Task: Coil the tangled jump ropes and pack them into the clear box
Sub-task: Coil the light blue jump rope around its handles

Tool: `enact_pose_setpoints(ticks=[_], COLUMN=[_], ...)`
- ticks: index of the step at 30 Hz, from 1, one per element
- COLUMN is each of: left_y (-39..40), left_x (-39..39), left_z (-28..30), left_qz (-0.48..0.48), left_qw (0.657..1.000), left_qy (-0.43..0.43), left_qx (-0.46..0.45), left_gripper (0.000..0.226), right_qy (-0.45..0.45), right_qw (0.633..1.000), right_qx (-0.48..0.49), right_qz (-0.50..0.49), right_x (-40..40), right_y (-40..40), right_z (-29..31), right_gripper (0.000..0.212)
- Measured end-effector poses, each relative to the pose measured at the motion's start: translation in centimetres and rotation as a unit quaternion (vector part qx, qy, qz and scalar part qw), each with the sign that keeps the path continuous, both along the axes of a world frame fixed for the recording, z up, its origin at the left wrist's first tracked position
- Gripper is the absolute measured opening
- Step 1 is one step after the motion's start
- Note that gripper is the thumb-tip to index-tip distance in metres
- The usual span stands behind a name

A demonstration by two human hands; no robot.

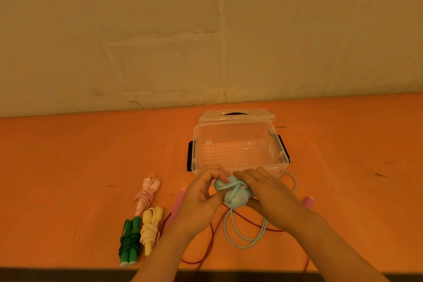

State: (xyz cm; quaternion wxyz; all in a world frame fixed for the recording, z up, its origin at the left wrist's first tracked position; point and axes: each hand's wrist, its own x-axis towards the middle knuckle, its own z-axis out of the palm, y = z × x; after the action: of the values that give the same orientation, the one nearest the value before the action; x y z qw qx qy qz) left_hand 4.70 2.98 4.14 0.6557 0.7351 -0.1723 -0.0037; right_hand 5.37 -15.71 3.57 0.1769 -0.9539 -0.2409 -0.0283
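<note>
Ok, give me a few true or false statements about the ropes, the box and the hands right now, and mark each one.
1. The clear box stands open with nothing in it. True.
2. Both hands grip the red rope. False: the left hand and right hand hold the blue rope; the red rope lies loose on the table.
3. The green rope is coiled. True.
4. The yellow rope is in the box. False: the yellow rope lies on the table beside the green one.
5. The pink rope lies left of the hands. True.
</note>
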Motion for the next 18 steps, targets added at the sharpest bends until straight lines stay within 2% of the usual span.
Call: enact_pose_setpoints(ticks=[3, 6, 9, 12, 14, 16, 18], left_y=[-0.4, -0.3, -0.2, -0.4, -0.4, -0.5, -0.4], left_x=[-0.5, -0.9, -1.2, -1.2, -1.1, -1.0, -0.8], left_z=[0.6, 1.0, 1.0, 1.3, 2.2, 3.3, 3.9], left_qz=[-0.031, -0.068, -0.071, -0.015, 0.010, 0.015, -0.009], left_qw=[0.999, 0.997, 0.996, 0.987, 0.962, 0.923, 0.870], left_qy=[0.021, 0.019, 0.020, -0.016, -0.058, -0.054, -0.012], left_qx=[-0.013, 0.000, 0.056, 0.158, 0.268, 0.381, 0.494], left_gripper=[0.026, 0.040, 0.046, 0.051, 0.051, 0.053, 0.063], right_qy=[-0.035, -0.094, -0.144, -0.194, -0.220, -0.236, -0.236], right_qw=[0.999, 0.994, 0.987, 0.977, 0.972, 0.968, 0.968], right_qx=[-0.001, -0.039, -0.051, -0.064, -0.062, -0.066, -0.076], right_qz=[-0.010, -0.028, -0.049, -0.056, -0.050, -0.049, -0.045], right_x=[0.0, 0.1, 0.2, 0.1, -0.1, -0.6, -1.0], right_y=[0.1, 0.4, 0.7, 1.1, 1.7, 2.3, 2.8], right_z=[0.1, -0.2, -0.4, -1.4, -2.1, -2.6, -3.0], right_gripper=[0.041, 0.046, 0.047, 0.049, 0.038, 0.026, 0.037])
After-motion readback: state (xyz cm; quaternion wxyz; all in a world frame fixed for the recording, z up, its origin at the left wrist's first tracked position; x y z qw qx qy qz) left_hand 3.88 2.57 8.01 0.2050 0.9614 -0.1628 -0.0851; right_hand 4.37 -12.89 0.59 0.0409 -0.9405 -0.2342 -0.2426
